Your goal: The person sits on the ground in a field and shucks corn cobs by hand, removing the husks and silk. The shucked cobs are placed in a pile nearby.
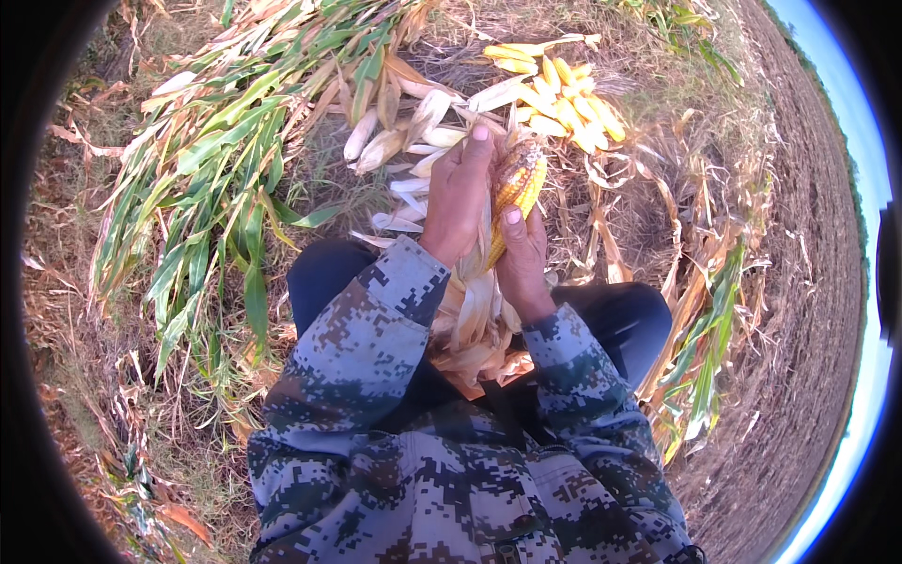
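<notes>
An ear of yellow corn is held up in front of my lap, its kernels bared on the right side. Brownish silk and pale, damaged-looking kernels show near its upper tip. My right hand grips the lower part of the ear, thumb lying on the kernels. On the ear's left side, my left hand is closed around the pulled-back husk, thumb pointing up. Dry husk leaves hang below the ear between my forearms. Part of the husk is hidden behind my left hand.
Beyond my hands lies a pile of husked corn ears. Several ears still in pale husks lie left of it. Cut corn stalks with green leaves spread on the left; more leaves lie at right. Bare soil stretches along the far right.
</notes>
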Tool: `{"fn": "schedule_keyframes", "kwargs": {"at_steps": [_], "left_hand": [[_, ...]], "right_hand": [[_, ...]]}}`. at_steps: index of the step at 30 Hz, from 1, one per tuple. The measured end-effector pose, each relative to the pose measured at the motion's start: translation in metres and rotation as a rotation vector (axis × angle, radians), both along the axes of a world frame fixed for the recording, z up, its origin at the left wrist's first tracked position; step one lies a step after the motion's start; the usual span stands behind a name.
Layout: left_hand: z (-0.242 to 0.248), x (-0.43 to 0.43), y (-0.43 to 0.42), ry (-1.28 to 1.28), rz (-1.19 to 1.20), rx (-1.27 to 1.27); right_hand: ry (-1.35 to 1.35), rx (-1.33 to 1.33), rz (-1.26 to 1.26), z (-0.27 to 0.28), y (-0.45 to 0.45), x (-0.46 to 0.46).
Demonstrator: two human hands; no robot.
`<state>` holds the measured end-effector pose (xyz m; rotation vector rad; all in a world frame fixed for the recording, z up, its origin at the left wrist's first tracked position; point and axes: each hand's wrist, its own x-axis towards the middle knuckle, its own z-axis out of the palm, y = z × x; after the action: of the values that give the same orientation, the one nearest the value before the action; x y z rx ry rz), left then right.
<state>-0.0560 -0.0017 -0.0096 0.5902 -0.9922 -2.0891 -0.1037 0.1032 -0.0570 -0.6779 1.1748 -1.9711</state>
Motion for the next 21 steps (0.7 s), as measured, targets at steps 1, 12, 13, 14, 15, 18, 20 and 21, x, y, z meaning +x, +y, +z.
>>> {"fn": "schedule_keyframes", "kwargs": {"at_steps": [1,12,13,14,15,18,20,21], "left_hand": [[0.0,0.0,0.001,0.06,-0.002,-0.002],[0.009,0.013,0.011,-0.187,-0.015,-0.617],[0.009,0.012,0.011,-0.184,-0.007,-0.594],[0.009,0.011,0.013,-0.176,0.02,-0.571],[0.008,0.009,0.015,-0.167,0.038,-0.543],[0.003,0.004,0.015,-0.189,0.084,-0.515],[-0.001,0.003,0.013,-0.256,0.095,-0.502],[-0.003,0.002,0.011,-0.293,0.111,-0.499]], "right_hand": [[-0.005,0.013,0.008,-0.001,0.0,-0.002],[-0.133,0.012,0.075,0.01,0.008,-0.002],[-0.164,-0.024,0.09,0.012,0.008,-0.002],[-0.153,0.015,0.066,0.013,0.008,-0.001],[-0.135,0.033,0.053,0.014,0.008,-0.001],[-0.089,0.082,0.037,0.012,0.009,0.0],[-0.06,0.095,0.031,0.009,0.009,0.0],[-0.048,0.094,0.029,0.007,0.01,0.0]]}}
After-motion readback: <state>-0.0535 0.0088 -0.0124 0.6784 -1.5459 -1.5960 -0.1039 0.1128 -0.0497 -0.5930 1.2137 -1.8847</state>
